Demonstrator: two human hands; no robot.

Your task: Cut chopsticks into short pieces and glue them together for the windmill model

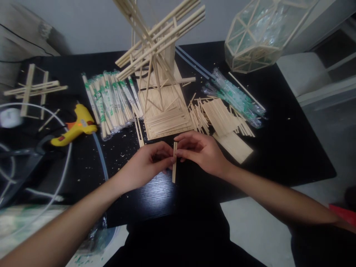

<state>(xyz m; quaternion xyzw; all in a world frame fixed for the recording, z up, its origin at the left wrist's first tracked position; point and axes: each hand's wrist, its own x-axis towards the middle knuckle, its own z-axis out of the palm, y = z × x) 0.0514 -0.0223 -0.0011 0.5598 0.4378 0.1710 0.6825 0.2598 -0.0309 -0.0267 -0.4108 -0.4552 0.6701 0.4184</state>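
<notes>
Between my hands, over the front of the black table, stand a couple of short wooden sticks (174,174) held side by side. My left hand (151,161) pinches them from the left with thumb and fingers. From the right, my right hand (204,150) grips the same sticks nearer their upper end. Just beyond lies a mat of wooden sticks (155,100) with loose thin sticks (167,120) on top. A windmill-like stick structure (155,48) rises from its far part.
A yellow glue gun (79,126) lies at left, near wrapped chopsticks (107,100) and a small stick frame (29,89). At right are cut sticks (198,116), flat stick panels (233,144), plastic wrappers (236,98) and a faceted stick-framed object (253,40).
</notes>
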